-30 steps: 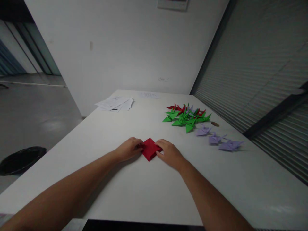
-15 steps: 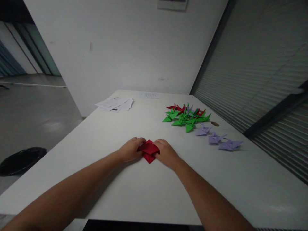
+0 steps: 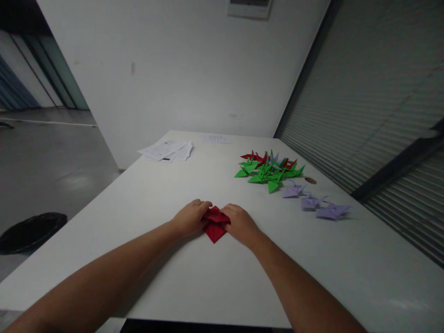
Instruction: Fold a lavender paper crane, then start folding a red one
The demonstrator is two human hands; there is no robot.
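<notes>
A partly folded sheet of red origami paper [image 3: 214,231] lies on the white table [image 3: 194,277], straight in front of me. One corner points toward me, and an upper flap is raised between my hands. My left hand [image 3: 193,218] grips the paper's left side, fingers bent over its edge. On the right side, my right hand [image 3: 240,223] holds it the same way, with the thumb at the fold. The undersides of the fingers are hidden.
Green paper cranes [image 3: 265,173] and red paper cranes [image 3: 256,157] cluster at the back right. Several lilac paper cranes [image 3: 333,211] lie nearer, beside a brown oval disc [image 3: 310,180]. Printed sheets [image 3: 166,150] rest at the back left. A black-lined bin [image 3: 33,231] stands left of the table.
The red paper's upper flap has tilted up and looks narrower. More of the lower layer shows, its near corner reaching closer to me. Both hands keep their hold.
</notes>
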